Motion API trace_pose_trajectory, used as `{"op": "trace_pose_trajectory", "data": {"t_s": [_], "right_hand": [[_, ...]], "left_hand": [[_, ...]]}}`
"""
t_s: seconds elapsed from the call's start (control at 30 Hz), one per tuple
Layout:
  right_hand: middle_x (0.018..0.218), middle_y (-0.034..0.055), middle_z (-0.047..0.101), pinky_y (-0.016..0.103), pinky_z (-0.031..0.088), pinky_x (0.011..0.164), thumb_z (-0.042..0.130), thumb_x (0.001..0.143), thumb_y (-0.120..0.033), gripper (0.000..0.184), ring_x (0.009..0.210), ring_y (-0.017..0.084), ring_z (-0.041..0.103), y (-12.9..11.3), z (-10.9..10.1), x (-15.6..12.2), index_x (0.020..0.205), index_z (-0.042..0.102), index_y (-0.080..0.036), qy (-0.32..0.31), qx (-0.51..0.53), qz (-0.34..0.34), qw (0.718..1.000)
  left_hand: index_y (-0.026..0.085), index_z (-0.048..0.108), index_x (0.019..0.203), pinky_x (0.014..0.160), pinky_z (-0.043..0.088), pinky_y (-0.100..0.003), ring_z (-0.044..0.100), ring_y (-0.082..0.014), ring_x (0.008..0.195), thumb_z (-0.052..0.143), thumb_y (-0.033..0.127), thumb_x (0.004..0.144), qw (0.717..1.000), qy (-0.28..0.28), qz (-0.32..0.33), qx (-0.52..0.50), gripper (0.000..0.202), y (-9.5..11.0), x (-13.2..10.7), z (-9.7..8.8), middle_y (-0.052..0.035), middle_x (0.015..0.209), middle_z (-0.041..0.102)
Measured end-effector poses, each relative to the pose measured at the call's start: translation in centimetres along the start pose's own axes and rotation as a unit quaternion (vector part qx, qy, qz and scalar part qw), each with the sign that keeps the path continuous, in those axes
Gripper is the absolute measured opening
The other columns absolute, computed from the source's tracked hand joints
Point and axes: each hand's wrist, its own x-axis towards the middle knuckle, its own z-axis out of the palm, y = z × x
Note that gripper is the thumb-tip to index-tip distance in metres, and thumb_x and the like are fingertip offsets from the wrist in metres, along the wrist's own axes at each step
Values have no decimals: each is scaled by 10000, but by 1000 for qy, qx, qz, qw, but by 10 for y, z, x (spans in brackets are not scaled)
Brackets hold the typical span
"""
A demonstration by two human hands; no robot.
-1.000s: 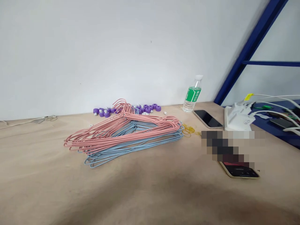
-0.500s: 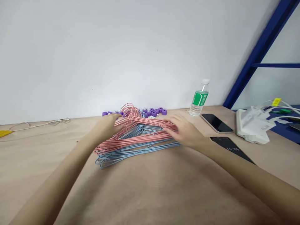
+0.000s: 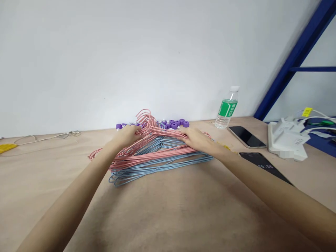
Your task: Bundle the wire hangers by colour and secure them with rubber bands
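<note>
A stack of pink hangers [image 3: 147, 157] lies over a stack of blue hangers [image 3: 152, 170] on the table, their hooks toward the wall. My left hand [image 3: 126, 136] is closed around the left sloping arms of the pink hangers. On the other side, my right hand [image 3: 195, 138] grips the right sloping arms of the pink hangers, thumb toward the middle. Some fingertips of both hands are hidden behind the wires. Just behind the hooks sit several purple round pieces [image 3: 174, 125] with small white parts among them.
A water bottle [image 3: 228, 107] stands by the wall at right. Beside it lie a phone [image 3: 246, 136], a second phone showing a clock [image 3: 262, 166] and a white power strip [image 3: 287, 140] with cables. A thin cord [image 3: 49, 135] and a yellow item [image 3: 7, 148] lie at left.
Both hands have closed onto the pink hangers' sloping arms. Part of the pink stack has shifted, with one end now jutting out past my left wrist. The view has moved slightly.
</note>
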Motion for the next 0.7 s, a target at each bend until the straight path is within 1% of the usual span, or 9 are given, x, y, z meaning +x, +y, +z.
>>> {"op": "trace_pose_trajectory", "data": {"t_s": [0.1, 0.17, 0.27, 0.33, 0.43, 0.5, 0.57, 0.63, 0.7], "right_hand": [[736, 65, 655, 235, 351, 588, 462, 810, -143, 200, 662, 155, 552, -4, -5, 1, 760, 656, -137, -4, -6, 17, 1000], [683, 61, 645, 239, 331, 556, 467, 811, -164, 210, 614, 152, 536, -6, -8, 2, 720, 654, -135, -3, -11, 31, 999], [653, 52, 636, 236, 313, 537, 471, 813, -180, 209, 587, 145, 520, -7, -11, 4, 727, 659, -151, 5, -16, 47, 999], [645, 45, 632, 233, 313, 539, 473, 812, -174, 205, 588, 141, 518, -7, -12, 6, 747, 666, -158, 9, -17, 48, 999], [642, 35, 626, 229, 332, 550, 479, 817, -181, 202, 594, 136, 524, -5, -12, 7, 817, 679, -151, 9, -15, 43, 999], [678, 37, 628, 231, 357, 570, 483, 826, -211, 209, 630, 143, 540, -3, -12, 6, 865, 678, -145, 16, -14, 40, 999], [821, 74, 633, 248, 388, 645, 499, 825, -242, 210, 775, 176, 556, -3, -12, 5, 881, 672, -136, 38, -22, 38, 998], [969, 107, 603, 276, 392, 739, 509, 823, -247, 197, 917, 208, 529, -4, -15, 3, 881, 661, -134, 60, -33, 29, 997], [977, 106, 593, 291, 393, 755, 486, 839, -248, 191, 913, 208, 530, -5, -21, -1, 882, 642, -146, 65, -40, 20, 997]], "left_hand": [[190, 557, 711, 536, 342, -249, 558, -191, 655, 531, 322, 742, 1000, 13, -1, -8, 138, -1, 2, 0, -34, 655, 613], [187, 546, 719, 528, 336, -251, 558, -197, 666, 577, 310, 700, 1000, 23, -9, -9, 128, -1, 3, 0, -36, 670, 611], [180, 541, 733, 526, 331, -256, 554, -195, 663, 526, 225, 708, 999, 36, -21, -12, 53, 0, 4, 0, -44, 675, 604], [177, 538, 716, 527, 330, -262, 546, -191, 641, 478, 189, 718, 999, 37, -19, -19, 61, 1, 5, -1, -48, 655, 595], [174, 519, 673, 538, 332, -270, 526, -179, 606, 453, 182, 725, 999, 31, -4, -35, 85, -2, 6, -4, -47, 629, 576], [177, 491, 638, 540, 331, -263, 498, -158, 578, 436, 189, 739, 998, 25, 13, -50, 115, -4, 6, -5, -30, 604, 548], [183, 453, 604, 529, 322, -248, 449, -131, 541, 413, 222, 766, 997, 19, 32, -67, 172, -5, 5, -7, -2, 566, 493], [186, 428, 592, 510, 307, -236, 391, -110, 504, 395, 252, 784, 995, 14, 43, -84, 205, -5, 3, -11, 22, 535, 429], [185, 428, 611, 492, 297, -226, 352, -96, 484, 381, 280, 796, 994, 10, 46, -99, 214, -4, -1, -18, 34, 532, 396]]}}
